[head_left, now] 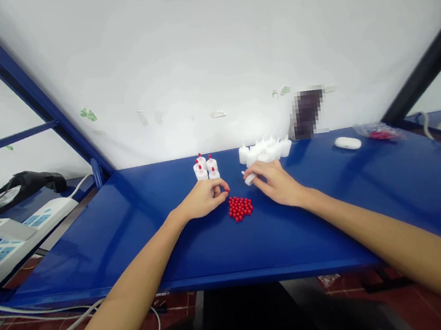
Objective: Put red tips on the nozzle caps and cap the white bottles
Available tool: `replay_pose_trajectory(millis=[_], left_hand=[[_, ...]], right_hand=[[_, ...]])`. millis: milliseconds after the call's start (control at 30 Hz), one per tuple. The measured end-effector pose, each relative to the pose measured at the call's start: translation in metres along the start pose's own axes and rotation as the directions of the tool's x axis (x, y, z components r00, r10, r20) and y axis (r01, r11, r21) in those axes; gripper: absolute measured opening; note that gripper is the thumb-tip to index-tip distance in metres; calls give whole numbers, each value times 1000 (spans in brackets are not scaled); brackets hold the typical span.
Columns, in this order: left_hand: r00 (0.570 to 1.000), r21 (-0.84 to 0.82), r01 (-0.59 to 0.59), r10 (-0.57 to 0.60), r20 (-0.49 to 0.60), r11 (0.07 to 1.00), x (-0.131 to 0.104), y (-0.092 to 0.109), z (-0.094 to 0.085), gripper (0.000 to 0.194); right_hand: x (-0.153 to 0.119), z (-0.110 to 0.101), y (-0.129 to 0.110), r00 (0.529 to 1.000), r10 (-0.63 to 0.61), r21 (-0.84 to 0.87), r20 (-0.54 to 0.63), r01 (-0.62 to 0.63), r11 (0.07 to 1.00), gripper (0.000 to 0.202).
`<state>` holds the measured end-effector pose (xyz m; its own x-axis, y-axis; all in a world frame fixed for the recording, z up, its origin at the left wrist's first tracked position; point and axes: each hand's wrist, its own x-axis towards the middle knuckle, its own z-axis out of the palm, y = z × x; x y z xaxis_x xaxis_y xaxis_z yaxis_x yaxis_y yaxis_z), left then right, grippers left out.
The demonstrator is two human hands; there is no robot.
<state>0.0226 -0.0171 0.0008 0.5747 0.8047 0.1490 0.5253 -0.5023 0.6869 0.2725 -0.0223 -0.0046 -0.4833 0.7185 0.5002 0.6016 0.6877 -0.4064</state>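
Note:
Between its thumb and forefinger, my left hand pinches a small red cap. My right hand grips a white dropper bottle, tilted so its bare nozzle points up and left. In front of the hands lies a pile of loose red caps. Several white bottles with red caps stand upright just behind my left hand. Behind my right hand stands a group of uncapped white bottles; my fingers hide part of the nearest ones.
On the right of the blue table lie a white oval case and a clear plastic bag with red pieces inside. A dark pixelated object leans on the wall. Power strips and cables are at the left.

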Motion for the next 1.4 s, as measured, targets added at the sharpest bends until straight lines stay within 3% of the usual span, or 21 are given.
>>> replay_pose_trajectory(millis=[100,200,433,767,933,1067,1233,1400], left_hand=[[993,-203,22,-44,-107,979,3,3,3,25],[980,-390,5,-81,-180,921,6,5,6,31],[986,-495,-19,-67,-154,869,7,8,12,35],[982,-371,-59,-13,-188,927,3,17,13,34],[968,-239,-131,72,-240,962,0,21,16,34],[968,-146,-168,135,-211,975,-2,24,20,46],[931,76,-227,239,-275,971,0,24,24,44],[905,207,-242,298,-304,948,2,20,24,36]], right_hand=[[-3,2,-13,998,-42,20,42,41,999,20],[-5,5,-23,993,-120,66,-6,120,991,17],[-8,5,-27,990,-134,189,-51,141,972,16],[-6,6,-24,988,-142,155,-63,150,976,17],[-4,4,-25,973,-131,96,-190,151,984,10],[-3,5,-24,973,-84,31,-217,93,995,7],[-4,8,-23,973,-30,62,-228,45,997,11],[-4,11,-29,971,-113,59,-209,127,990,14]])
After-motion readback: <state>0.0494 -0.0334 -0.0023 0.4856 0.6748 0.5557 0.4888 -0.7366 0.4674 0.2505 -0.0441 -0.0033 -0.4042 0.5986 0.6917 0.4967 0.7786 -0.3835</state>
